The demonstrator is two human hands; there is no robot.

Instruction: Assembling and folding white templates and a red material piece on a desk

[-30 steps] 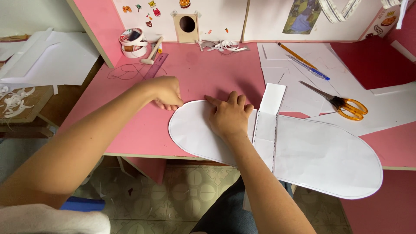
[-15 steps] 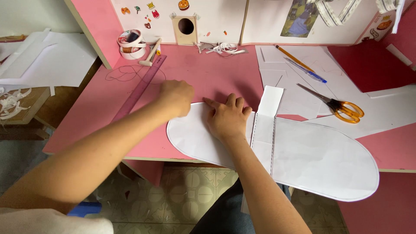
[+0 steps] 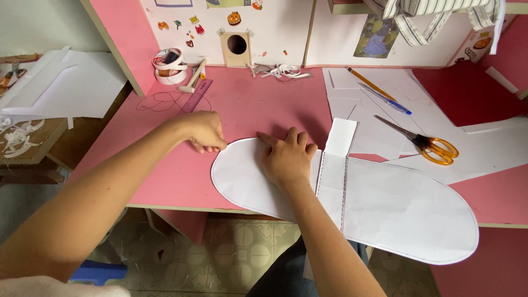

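A large white paper cutout (image 3: 401,209), rounded at both ends with a folded strip across its middle, lies on the pink desk (image 3: 258,104) and overhangs the front edge. My right hand (image 3: 289,157) lies flat on its left lobe, fingers spread and pressing down. My left hand (image 3: 204,132) rests on the desk with fingers curled, knuckles touching the cutout's upper left rim. I cannot tell whether it pinches the paper. A purple see-through ruler (image 3: 197,92) runs from behind this hand toward the back.
Orange-handled scissors (image 3: 426,144) lie on loose white sheets (image 3: 495,148) to the right, with a pencil (image 3: 369,82) and a blue pen (image 3: 385,99) behind them. Tape rolls (image 3: 169,66) stand at the back left. A dark red sheet (image 3: 467,91) lies far right.
My left hand has slid a little left and toward me along the cutout's rim. My right hand stays pressed on the paper. The view has shifted slightly.
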